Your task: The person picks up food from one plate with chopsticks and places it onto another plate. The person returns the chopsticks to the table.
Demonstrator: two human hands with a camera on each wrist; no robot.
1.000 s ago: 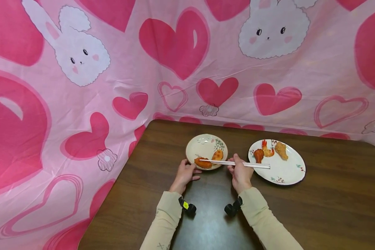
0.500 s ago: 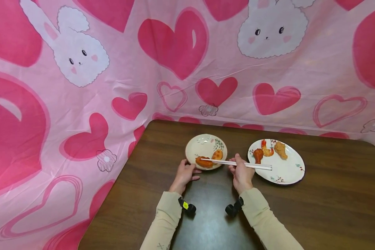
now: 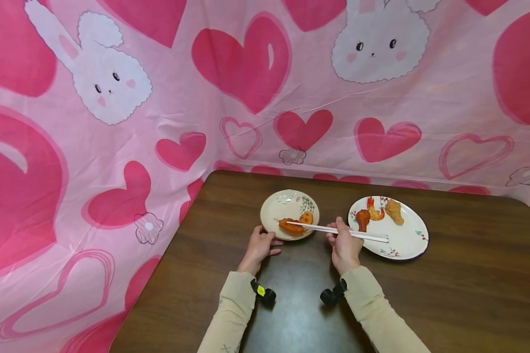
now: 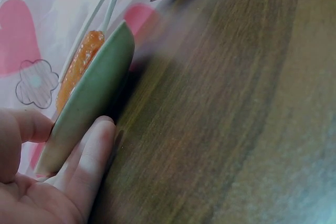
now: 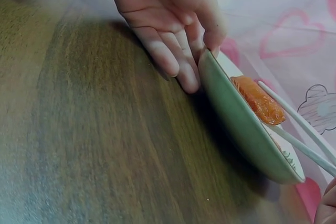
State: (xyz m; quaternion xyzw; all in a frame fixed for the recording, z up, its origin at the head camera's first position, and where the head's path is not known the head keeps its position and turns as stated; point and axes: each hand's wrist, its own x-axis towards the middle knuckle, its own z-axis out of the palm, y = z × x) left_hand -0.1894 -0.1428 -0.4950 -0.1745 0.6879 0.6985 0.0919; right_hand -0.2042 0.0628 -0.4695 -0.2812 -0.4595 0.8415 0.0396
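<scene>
My left hand (image 3: 258,247) pinches the near-left rim of a small round cream plate (image 3: 277,208), thumb on the rim and fingers below it. White chopsticks (image 3: 373,237) are gripped in my right hand (image 3: 345,247), pointing left over the plate. Their tips are at a glazed orange-brown piece of food (image 3: 290,227) that looks like a chicken wing. In the right wrist view one chopstick lies on each side of this glazed piece (image 5: 260,103). A second browned piece (image 3: 306,217) lies just right of it, partly behind it.
An oval white plate (image 3: 408,242) stands to the right, partly behind my right hand. It bears a drumstick (image 3: 362,219), a shrimp (image 3: 375,211) and a fried chicken piece (image 3: 394,212). Pink heart-patterned cloth (image 3: 243,98) hangs behind and left of the wooden table (image 3: 472,274).
My right hand and the chopsticks have shifted slightly right. The glazed piece has moved a little right and away from me, closer to the second piece. My left hand stays at the rim.
</scene>
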